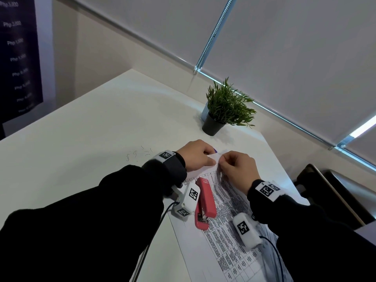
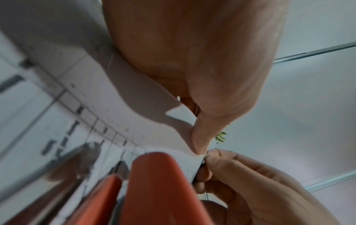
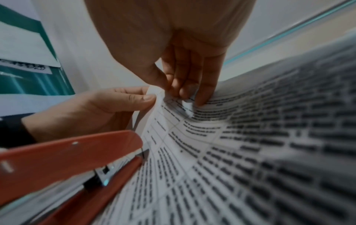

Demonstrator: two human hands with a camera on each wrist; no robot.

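In the head view, our left hand (image 1: 195,154) and right hand (image 1: 237,167) meet just beyond the stapler (image 1: 204,202). Both pinch the far corner of the printed sheets (image 1: 223,231), wrists low and knuckles up. The stapler lies on the sheets, likely kept within reach. Bent staples (image 1: 140,154) lie on the table (image 1: 81,139) beyond it.

From the left wrist, our thumb clamps the raised corner past the stapler (image 2: 159,190). A dark speck there is perhaps a staple, but it is too blurred to tell.

From the right wrist, our fingertips curl onto that corner, apparently to separate pages.
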